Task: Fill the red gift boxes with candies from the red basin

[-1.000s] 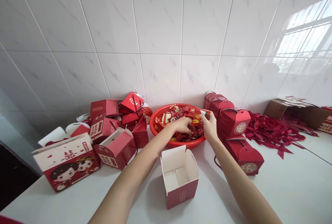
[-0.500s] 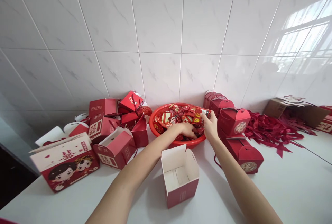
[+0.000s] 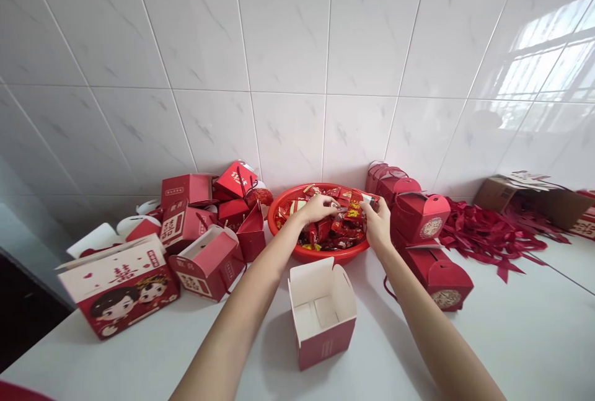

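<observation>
A red plastic basket (image 3: 338, 257) full of small red-wrapped sweets (image 3: 325, 237) sits against the wall. My right hand (image 3: 379, 222) is closed at its right rim, pinching red packets with gold lettering (image 3: 355, 207); a white and dark end shows by the thumb. Over the middle of the sweets is my left hand (image 3: 320, 207), its fingers bent together near those packets; what they grip, if anything, I cannot make out. Between my forearms stands an open red gift box (image 3: 325, 346), white inside, with nothing visible in it.
Red gift boxes (image 3: 204, 264) crowd the left side, beside a larger box with two cartoon faces (image 3: 123, 302). More closed boxes (image 3: 421, 218) line the right of the basket. Beyond them lie dark red ribbons (image 3: 483, 233) and an open cardboard box (image 3: 495, 193).
My left hand has risen out of the sweets and moved slightly left and up, uncovering the ones beneath it. My right hand stays almost where it was, still holding the packets.
</observation>
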A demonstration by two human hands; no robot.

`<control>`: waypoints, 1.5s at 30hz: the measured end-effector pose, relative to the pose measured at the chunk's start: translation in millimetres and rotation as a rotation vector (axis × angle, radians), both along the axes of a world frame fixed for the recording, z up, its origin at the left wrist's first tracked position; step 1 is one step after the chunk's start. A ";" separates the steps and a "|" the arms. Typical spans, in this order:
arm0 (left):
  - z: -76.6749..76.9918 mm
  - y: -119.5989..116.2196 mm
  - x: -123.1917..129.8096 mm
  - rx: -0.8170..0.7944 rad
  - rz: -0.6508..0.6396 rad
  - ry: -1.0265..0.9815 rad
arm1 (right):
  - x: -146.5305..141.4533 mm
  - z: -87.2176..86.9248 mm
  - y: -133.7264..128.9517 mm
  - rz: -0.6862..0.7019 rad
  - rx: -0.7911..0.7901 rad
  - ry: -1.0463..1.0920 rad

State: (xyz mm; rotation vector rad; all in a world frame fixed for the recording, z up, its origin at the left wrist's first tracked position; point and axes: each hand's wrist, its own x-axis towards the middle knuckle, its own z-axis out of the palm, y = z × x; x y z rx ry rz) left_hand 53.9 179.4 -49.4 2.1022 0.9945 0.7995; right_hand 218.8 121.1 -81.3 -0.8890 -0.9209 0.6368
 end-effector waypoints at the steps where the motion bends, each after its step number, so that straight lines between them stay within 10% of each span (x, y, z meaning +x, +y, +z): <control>1: -0.4 1.8 -0.4 0.016 0.037 -0.032 | -0.4 -0.1 0.1 0.003 0.002 0.011; 24: 14.2 -7.9 0.4 0.014 0.047 -0.483 | 0.6 -2.1 1.6 0.039 0.004 0.015; 45: 2.9 -1.9 -3.5 0.132 0.376 -0.281 | 0.7 -2.0 2.7 0.027 0.003 0.016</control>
